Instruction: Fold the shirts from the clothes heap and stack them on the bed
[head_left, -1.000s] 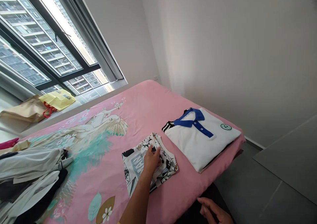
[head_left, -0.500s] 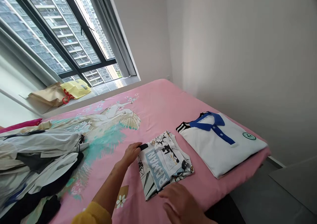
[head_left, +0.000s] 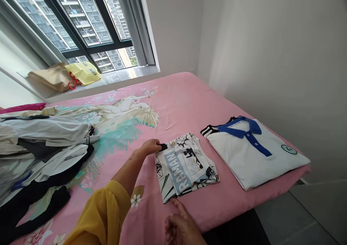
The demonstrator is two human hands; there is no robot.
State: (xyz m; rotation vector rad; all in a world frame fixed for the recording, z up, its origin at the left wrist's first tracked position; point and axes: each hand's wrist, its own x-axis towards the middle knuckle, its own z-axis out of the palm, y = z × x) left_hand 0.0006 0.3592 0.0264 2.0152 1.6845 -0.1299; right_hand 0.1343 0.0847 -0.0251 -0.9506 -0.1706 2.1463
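Observation:
A small folded printed shirt [head_left: 187, 169], white with black comic-style drawings and blue-grey "RAMAN" lettering, lies on the pink bedsheet. My left hand [head_left: 150, 147] is at its far left corner, fingers closed together over the dark patch there; the thumb is hidden. Below the shirt's near edge is my right hand [head_left: 182, 221], its index finger stretched to the near left corner and its other fingers loosely curled, with nothing in them. To the right lies a folded white polo shirt [head_left: 244, 154] with a blue collar and a round green badge.
A loose pile of white, grey and black clothes [head_left: 54, 144] covers the left side of the bed [head_left: 184, 97]. Brown paper and yellow bags [head_left: 84, 73] sit on the windowsill. A wall [head_left: 271, 57] runs along the right, and the bed's edge drops to a grey floor [head_left: 287, 216].
My right hand has drawn back toward me and left, from over the shirt's near edge to below its near left corner. My left hand stays at the far left corner. The view has shifted.

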